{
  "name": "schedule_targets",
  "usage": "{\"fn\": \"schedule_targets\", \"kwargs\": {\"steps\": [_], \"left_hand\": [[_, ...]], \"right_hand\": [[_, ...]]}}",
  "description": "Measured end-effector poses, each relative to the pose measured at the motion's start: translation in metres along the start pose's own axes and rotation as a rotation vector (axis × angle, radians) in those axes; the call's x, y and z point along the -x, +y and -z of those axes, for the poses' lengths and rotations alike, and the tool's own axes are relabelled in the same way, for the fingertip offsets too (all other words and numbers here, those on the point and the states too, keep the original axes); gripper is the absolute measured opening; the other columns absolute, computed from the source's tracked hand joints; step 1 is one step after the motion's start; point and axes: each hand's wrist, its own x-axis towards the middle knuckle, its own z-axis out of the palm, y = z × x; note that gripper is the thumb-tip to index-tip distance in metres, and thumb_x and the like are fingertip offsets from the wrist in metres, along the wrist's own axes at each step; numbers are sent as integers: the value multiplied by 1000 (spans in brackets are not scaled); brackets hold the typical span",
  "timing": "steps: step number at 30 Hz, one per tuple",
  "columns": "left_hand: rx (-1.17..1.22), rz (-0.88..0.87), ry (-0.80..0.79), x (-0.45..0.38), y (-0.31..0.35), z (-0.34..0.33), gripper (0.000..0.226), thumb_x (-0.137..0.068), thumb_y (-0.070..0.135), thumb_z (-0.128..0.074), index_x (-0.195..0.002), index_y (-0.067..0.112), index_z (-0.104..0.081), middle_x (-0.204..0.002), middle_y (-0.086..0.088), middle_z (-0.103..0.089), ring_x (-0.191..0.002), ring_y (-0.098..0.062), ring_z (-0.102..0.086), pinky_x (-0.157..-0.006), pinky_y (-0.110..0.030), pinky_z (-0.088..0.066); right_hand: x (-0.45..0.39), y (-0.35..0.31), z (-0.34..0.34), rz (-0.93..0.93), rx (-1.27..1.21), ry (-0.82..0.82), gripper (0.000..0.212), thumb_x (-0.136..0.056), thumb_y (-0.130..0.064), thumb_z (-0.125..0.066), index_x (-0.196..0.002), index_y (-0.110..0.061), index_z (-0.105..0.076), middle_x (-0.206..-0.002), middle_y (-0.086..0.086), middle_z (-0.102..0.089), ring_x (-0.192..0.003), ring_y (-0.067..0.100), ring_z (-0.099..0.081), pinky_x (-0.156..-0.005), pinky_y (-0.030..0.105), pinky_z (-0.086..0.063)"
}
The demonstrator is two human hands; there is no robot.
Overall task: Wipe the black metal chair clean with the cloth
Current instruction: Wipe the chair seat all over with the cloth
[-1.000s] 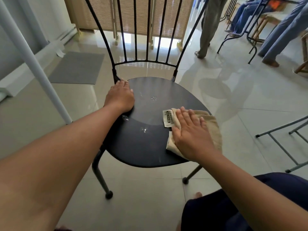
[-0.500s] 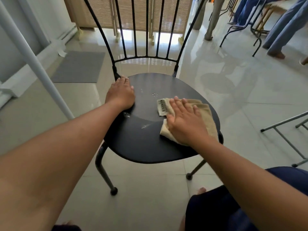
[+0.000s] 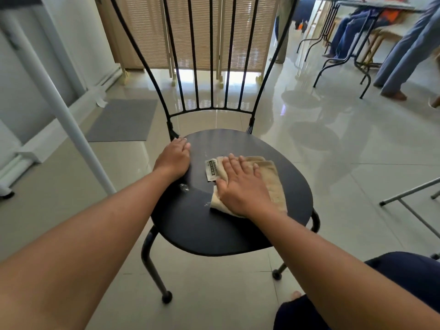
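Note:
The black metal chair [image 3: 202,225] stands on the tiled floor in front of me, its round seat facing up and its barred back rising behind. A folded beige cloth [image 3: 271,177] with a white label lies on the right half of the seat. My right hand [image 3: 240,186] presses flat on the cloth, fingers spread toward the backrest. My left hand [image 3: 173,160] rests palm down on the seat's left rear edge, steadying the chair. Small pale smudges show on the seat between my hands.
A white slanted pole [image 3: 59,110] crosses at the left, with a grey mat [image 3: 123,120] behind it. A slatted folding screen [image 3: 197,32] stands beyond the chair. Other people's legs and black-legged tables [image 3: 345,63] are at the far right. A grey metal frame [image 3: 409,198] lies right.
My right hand has slid the cloth across the seat from the right front edge toward the middle and the backrest. My left hand has stayed in place.

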Motion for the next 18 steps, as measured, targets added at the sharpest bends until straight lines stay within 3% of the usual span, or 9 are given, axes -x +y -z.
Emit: {"fn": "schedule_targets", "kwargs": {"steps": [4,7,12,18], "left_hand": [[48,-2,1,15,1,5,47,-106,27,-30,-150,8,-37,-160,-4,-29,-149,-15,-23,-120,-27,-12],[96,2,-15,25,-4,12,47,-106,26,-31,-148,9,-42,-157,-6,-36,-145,-19,-30,-120,-31,-18],[47,44,-22,36,-13,23,46,-104,31,-30,-141,11,-50,-148,-9,-48,-136,-26,-43,-115,-39,-30],[-30,-55,-28,53,35,12,48,-106,25,-30,-150,7,-36,-161,-6,-27,-149,-17,-21,-122,-30,-11]], "right_hand": [[7,-4,2,48,-72,-52,66,-102,-53,-15,-158,-24,0,-166,-7,10,-151,13,14,-121,42,12],[5,8,19,65,-309,-106,64,-104,-52,-21,-159,-21,-9,-166,-6,0,-152,11,6,-122,39,5],[2,53,36,5,-401,-16,57,-106,-40,-33,-156,-14,-23,-165,0,-15,-152,12,-5,-121,33,-4],[-1,92,30,-119,-270,83,54,-105,-40,-31,-153,-15,-34,-163,1,-22,-151,14,-13,-122,35,-8]]}}
